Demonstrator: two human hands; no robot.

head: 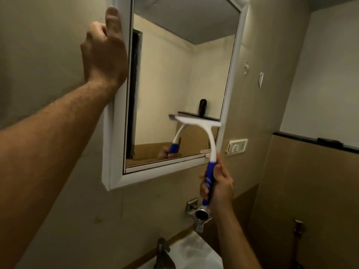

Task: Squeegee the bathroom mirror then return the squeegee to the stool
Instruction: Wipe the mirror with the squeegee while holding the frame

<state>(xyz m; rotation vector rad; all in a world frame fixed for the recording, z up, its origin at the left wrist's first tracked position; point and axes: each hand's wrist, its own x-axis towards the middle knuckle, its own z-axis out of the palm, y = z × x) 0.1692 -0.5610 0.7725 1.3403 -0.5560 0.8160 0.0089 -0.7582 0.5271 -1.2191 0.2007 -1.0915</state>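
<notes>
The white-framed bathroom mirror (114, 148) hangs on the beige wall ahead of me. My left hand (104, 53) grips the frame's left edge near the top, fingers curled behind it. My right hand (217, 185) is shut on the blue handle of the squeegee (210, 140), below the mirror's lower right corner. The squeegee's white blade lies against the glass in the lower right area, tilted slightly down to the right. Its reflection shows in the glass to the left. The stool is out of view.
A white switch plate (237, 146) sits on the wall just right of the mirror. Below my right hand are a chrome holder (201, 213), a tap (162, 253) and the white basin (194, 251). A dark ledge (314, 141) and a hand sprayer (298, 228) are at the right.
</notes>
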